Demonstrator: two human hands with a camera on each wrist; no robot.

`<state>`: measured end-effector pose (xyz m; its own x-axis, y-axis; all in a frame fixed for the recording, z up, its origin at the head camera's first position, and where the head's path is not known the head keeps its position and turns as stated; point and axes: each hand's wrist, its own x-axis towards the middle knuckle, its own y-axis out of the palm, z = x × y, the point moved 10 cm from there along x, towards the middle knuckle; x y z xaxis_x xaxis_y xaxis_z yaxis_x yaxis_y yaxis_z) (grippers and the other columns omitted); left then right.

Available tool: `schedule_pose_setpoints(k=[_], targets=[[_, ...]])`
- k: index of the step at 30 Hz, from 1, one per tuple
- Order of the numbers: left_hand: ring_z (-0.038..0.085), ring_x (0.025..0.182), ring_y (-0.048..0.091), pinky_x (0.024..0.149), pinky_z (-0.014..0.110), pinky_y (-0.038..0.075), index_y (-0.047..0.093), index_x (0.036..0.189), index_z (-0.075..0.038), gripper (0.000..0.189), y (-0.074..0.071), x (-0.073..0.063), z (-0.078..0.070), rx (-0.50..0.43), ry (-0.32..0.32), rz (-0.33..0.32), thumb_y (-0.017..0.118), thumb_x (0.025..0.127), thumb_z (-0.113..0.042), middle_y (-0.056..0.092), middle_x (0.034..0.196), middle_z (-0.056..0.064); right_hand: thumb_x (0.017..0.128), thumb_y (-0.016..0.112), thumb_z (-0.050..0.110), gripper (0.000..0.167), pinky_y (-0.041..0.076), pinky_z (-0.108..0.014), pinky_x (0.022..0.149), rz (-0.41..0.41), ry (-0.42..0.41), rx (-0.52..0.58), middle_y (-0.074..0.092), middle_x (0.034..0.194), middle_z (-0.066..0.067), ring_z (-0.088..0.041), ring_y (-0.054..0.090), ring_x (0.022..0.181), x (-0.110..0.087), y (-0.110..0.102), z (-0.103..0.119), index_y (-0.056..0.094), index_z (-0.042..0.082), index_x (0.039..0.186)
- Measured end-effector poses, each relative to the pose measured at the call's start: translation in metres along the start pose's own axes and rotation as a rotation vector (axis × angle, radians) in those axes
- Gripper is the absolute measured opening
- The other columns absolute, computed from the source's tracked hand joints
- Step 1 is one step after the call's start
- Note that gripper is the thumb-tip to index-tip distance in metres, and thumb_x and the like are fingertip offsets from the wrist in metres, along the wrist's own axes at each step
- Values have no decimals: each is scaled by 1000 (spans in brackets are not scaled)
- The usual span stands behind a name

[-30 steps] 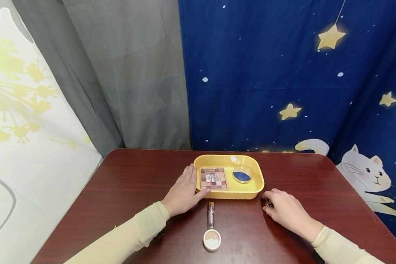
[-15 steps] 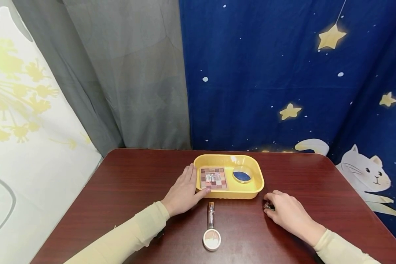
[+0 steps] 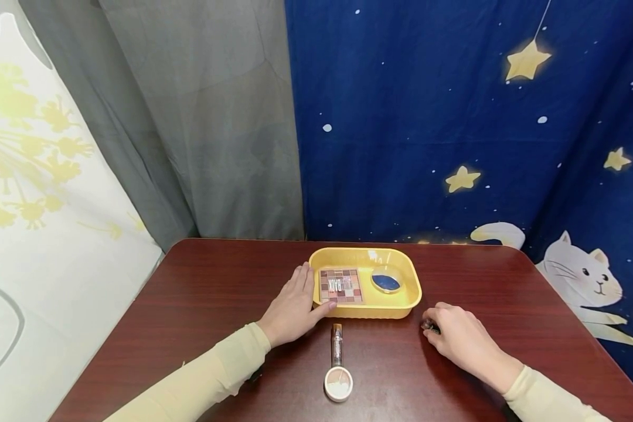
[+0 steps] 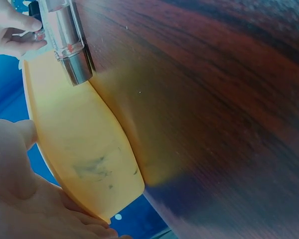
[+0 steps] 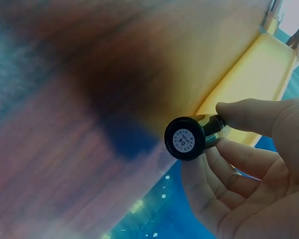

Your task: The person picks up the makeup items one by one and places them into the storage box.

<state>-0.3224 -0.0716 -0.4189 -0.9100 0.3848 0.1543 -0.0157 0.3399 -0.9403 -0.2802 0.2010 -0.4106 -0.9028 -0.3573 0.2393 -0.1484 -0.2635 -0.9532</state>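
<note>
My left hand rests on the left end of a yellow tray, fingers straight along its side and thumb at the front rim. In the tray lie a square eyeshadow palette and a round, shiny-topped case reflecting blue. My right hand is just right of the tray, low over the table. Between thumb and fingers it pinches a lipstick, whose round black base carries a white label reading 04. The fingers hide most of this lipstick in the head view.
A clear and silver cosmetic tube lies on the dark red table in front of the tray. Touching its near end is a round compact with pale segments. Grey and starry blue curtains hang behind the table.
My right hand, with the lipstick, has shifted slightly right, away from the tray. The left hand, the tray and the things on the table stay put.
</note>
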Motion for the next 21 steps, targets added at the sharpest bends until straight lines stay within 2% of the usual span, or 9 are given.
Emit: schedule_pose_setpoints(k=[4,12,21], targets=[[38,151,15,120,45,20,15,156,10,99,-1,0,-1,4,2,-2,47,99,-64,14,163,27,78,81,10,14,46,-32,57,-24,-7,4,53,73,10,-5,50,62,4,-7,4,72,19,83],[37,151,15,119,45,20,15,157,9,99,0,1,1,-2,-8,1,46,98,-65,13,164,25,79,81,12,13,49,-33,61,-19,-9,24,55,76,11,-5,53,65,13,-12,10,76,19,90],[37,151,15,119,45,20,16,156,10,98,0,0,0,0,-4,-2,47,98,-64,14,163,26,80,81,15,14,45,-32,59,29,-13,7,54,72,10,-7,48,62,17,-15,14,77,17,93]])
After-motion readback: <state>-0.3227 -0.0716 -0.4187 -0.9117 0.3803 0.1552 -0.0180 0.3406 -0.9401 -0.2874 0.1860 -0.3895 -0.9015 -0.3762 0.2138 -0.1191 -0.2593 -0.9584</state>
